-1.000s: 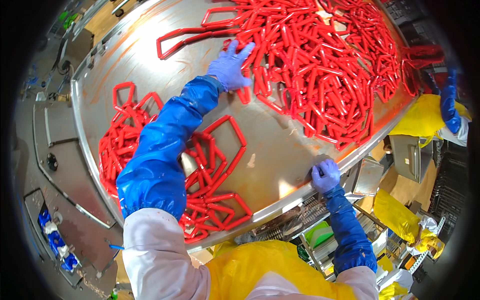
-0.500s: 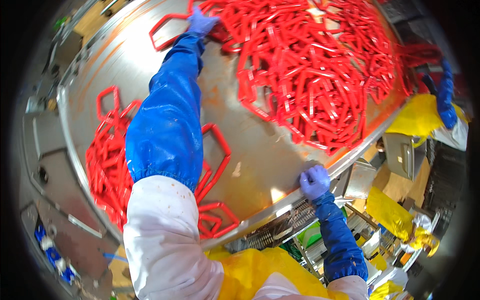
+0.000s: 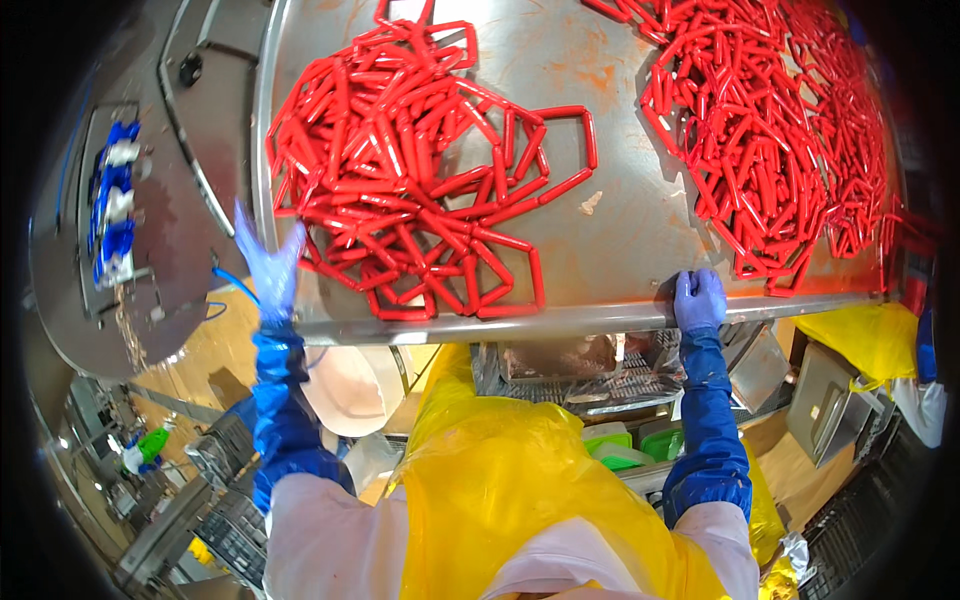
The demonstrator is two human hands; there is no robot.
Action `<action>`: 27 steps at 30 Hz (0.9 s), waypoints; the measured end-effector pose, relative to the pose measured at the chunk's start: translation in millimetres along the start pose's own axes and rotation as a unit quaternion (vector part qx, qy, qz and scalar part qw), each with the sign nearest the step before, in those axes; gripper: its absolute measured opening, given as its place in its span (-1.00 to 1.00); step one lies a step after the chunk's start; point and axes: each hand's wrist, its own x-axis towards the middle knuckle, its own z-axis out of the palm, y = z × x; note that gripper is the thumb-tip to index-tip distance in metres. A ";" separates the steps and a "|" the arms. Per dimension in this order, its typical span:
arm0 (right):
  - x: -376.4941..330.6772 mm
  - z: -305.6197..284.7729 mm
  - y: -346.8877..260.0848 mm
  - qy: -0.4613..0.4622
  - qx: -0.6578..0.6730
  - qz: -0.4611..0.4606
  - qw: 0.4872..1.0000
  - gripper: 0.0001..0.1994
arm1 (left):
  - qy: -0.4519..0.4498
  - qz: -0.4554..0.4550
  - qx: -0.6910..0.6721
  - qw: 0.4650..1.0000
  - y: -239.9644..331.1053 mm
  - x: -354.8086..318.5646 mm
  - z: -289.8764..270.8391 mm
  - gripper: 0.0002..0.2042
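A pile of linked red sausages (image 3: 390,170) covers the left part of the steel table (image 3: 600,245), some links looping out to the right. My left hand (image 3: 270,270), in a purple glove and blurred, is at the table's left front corner, beside the pile. Its fingers are spread, with nothing visible between them. My right hand (image 3: 700,300), gloved alike, rests on the table's front edge with the fingers curled in like a fist. To its upper right lies a larger heap of linked red sausages (image 3: 760,150). Its fingers touch none of them.
Left of the table stands a grey metal surface with blue and white parts (image 3: 115,205). Below the front edge are a tray (image 3: 560,360) and green containers (image 3: 610,450). A person in a yellow apron (image 3: 865,340) works at the right, by a grey bin (image 3: 825,405).
My left hand has come back from a far loop of sausages to the table's left front corner, let go and open. My view has swung left. My right hand stays at the front edge.
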 end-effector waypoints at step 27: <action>247.3 90.8 -387.9 -0.079 0.189 -0.174 0.963 0.34 | 0.003 -0.014 0.029 0.999 -54.2 158.3 167.5 0.49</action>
